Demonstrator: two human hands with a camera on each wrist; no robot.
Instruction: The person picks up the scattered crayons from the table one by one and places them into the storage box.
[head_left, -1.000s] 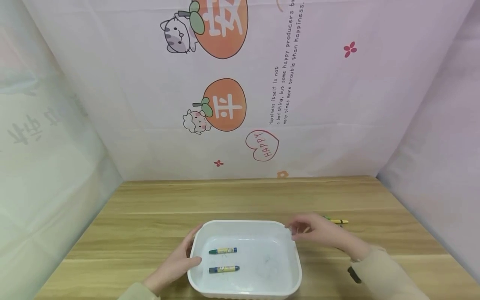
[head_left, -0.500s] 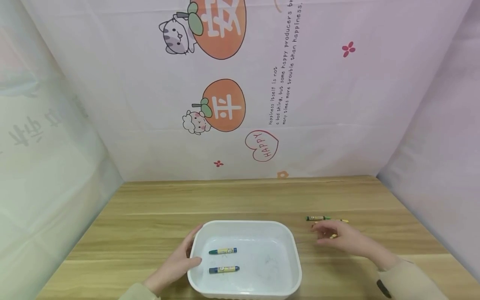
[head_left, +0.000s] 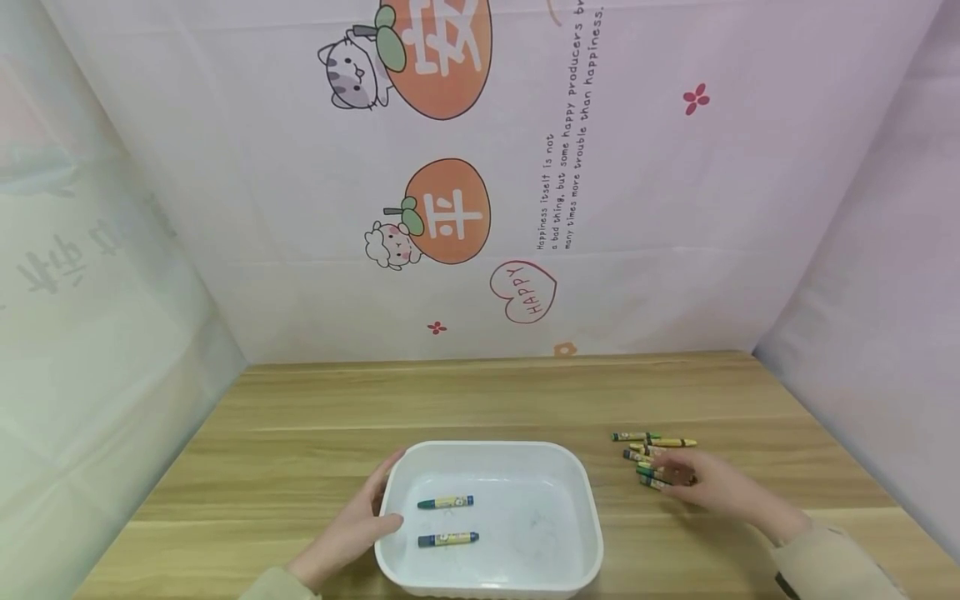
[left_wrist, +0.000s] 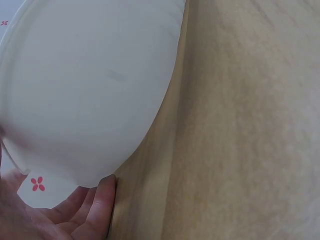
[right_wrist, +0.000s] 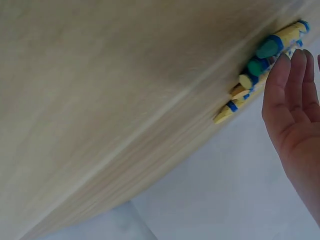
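Observation:
On the left, my left hand (head_left: pixel 352 533) grips the side of a white plastic basin (head_left: pixel 540 500), thumb over the rim and fingers outside. The left wrist view shows those fingers against the basin's outer wall (left_wrist: pixel 95 90). A green crayon (head_left: pixel 446 502) and a dark blue crayon (head_left: pixel 448 539) lie apart inside it. To the right, my right hand (head_left: pixel 712 485) is at a loose group of several crayons, its fingers extended over them and partly hiding some. A yellow crayon (head_left: pixel 671 443) lies at the back of that group; a thick green-tipped crayon (right_wrist: pixel 282 40) shows near the fingertips.
The wooden table (head_left: pixel 322 408) carries the basin and the crayon group. A printed white cloth (head_left: pixel 622 300) hangs behind the table's back edge, with pale cloth on both sides.
My right hand has moved from the basin's right rim out to the crayons on the right, uncovering several of them. The left hand and the basin stay in place.

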